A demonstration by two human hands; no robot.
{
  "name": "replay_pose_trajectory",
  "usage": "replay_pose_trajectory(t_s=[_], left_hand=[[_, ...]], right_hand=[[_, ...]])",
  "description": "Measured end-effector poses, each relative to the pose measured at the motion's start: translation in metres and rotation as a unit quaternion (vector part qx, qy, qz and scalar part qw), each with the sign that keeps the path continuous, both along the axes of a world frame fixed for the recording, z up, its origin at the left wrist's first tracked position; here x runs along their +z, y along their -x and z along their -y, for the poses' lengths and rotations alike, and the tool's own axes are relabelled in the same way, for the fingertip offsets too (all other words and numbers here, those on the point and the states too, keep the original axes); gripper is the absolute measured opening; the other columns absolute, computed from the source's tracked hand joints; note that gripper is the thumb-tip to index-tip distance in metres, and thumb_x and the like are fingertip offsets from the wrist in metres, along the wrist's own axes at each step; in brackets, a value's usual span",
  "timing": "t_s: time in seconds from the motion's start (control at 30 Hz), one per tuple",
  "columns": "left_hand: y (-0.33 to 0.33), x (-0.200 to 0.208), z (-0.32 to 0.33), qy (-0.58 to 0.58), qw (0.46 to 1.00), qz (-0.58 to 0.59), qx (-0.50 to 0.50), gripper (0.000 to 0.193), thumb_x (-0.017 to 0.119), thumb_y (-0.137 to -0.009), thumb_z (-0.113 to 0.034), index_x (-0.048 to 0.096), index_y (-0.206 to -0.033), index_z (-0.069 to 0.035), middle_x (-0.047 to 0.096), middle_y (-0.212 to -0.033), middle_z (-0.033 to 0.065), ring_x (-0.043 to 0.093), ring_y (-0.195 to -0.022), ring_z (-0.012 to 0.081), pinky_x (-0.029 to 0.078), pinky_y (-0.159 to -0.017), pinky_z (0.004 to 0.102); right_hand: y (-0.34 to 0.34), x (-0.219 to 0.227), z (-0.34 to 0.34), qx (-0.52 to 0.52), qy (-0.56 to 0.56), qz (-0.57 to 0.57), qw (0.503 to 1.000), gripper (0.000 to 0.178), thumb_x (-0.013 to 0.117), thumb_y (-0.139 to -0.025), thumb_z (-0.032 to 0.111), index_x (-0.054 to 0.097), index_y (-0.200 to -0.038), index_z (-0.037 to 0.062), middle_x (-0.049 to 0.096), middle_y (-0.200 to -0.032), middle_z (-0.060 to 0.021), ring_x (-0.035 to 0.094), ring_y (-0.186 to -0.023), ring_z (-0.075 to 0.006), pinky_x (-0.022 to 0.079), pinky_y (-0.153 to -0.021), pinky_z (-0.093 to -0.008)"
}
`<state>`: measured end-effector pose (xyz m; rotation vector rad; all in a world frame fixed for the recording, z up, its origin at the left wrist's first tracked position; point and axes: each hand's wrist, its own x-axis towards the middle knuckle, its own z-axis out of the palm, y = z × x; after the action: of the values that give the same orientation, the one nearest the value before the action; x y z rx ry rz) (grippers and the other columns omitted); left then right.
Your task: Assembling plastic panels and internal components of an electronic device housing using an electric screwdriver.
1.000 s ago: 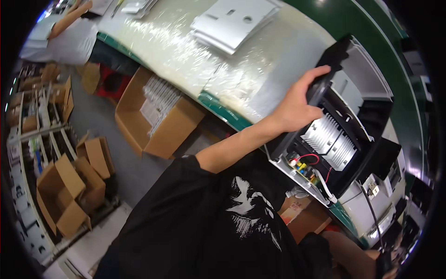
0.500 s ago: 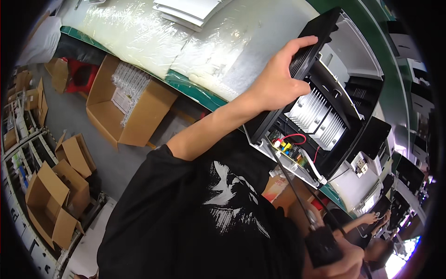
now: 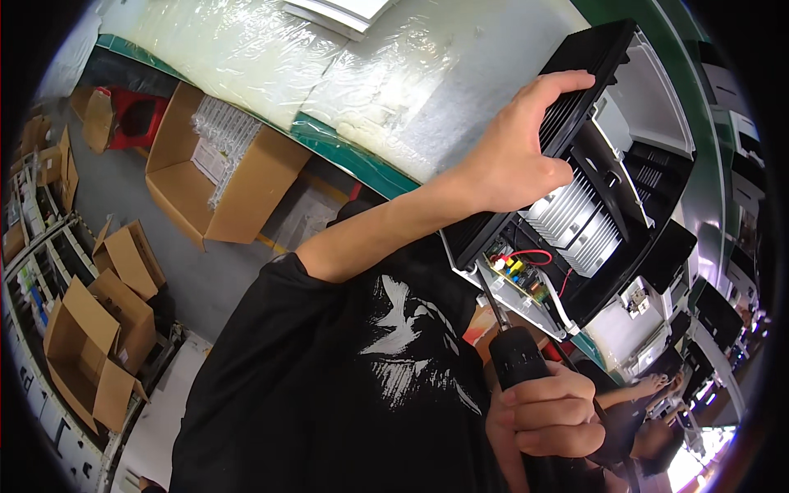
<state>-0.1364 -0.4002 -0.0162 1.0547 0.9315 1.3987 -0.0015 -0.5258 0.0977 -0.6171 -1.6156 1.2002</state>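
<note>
My left hand (image 3: 509, 160) grips the side of a black-and-white device housing (image 3: 588, 57), thumb and fingers spread across its ribbed black panel. The housing stands tilted on the bench edge. Inside it show a silver finned heat sink (image 3: 588, 242) and a small circuit board (image 3: 519, 275) with a red wire. My right hand (image 3: 555, 411) is wrapped round a black electric screwdriver (image 3: 519, 357). Its long bit points up to the housing's near lower corner; whether the tip touches a screw is too small to tell.
Clear film covers the bench (image 3: 246, 49), with white panels (image 3: 337, 12) at its far edge. An open carton (image 3: 246, 193) of bubble-wrapped pieces sits below it on the left. More cartons (image 3: 90, 353) stand farther left. Another person's hand (image 3: 649, 386) is at lower right.
My right hand has raised the screwdriver up and to the left, its bit now at the housing's lower corner. The left hand and housing have shifted slightly right and down in view.
</note>
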Motion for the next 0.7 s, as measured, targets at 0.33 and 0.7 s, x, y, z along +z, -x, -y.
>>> replay_pose_trajectory(t_s=[0.33, 0.7], left_hand=[[-0.0005, -0.0022, -0.0011, -0.032, 0.999, -0.009, 0.010, 0.074, 0.055, -0.062, 0.008, 0.040, -0.134, -0.005, 0.057, -0.109, 0.0084, 0.051, -0.101, 0.0169, 0.042, -0.089, 0.0276], [-0.0032, -0.0008, -0.0027, -0.036, 0.999, -0.018, 0.007, 0.073, 0.055, -0.062, 0.007, 0.041, -0.133, -0.004, 0.057, -0.110, 0.0085, 0.051, -0.102, 0.0176, 0.041, -0.090, 0.0282]], right_hand=[[-0.0035, -0.0061, 0.0008, 0.016, -0.048, -0.025, 0.998, 0.024, 0.072, -0.057, -0.007, 0.057, -0.072, 0.0033, 0.062, -0.066, -0.0095, 0.065, -0.057, -0.0227, 0.044, -0.045, -0.0233], [-0.0017, -0.0067, 0.0018, 0.010, -0.057, -0.011, 0.998, 0.027, 0.071, -0.056, -0.009, 0.056, -0.075, 0.0019, 0.063, -0.069, -0.0107, 0.064, -0.057, -0.0227, 0.049, -0.048, -0.0243]])
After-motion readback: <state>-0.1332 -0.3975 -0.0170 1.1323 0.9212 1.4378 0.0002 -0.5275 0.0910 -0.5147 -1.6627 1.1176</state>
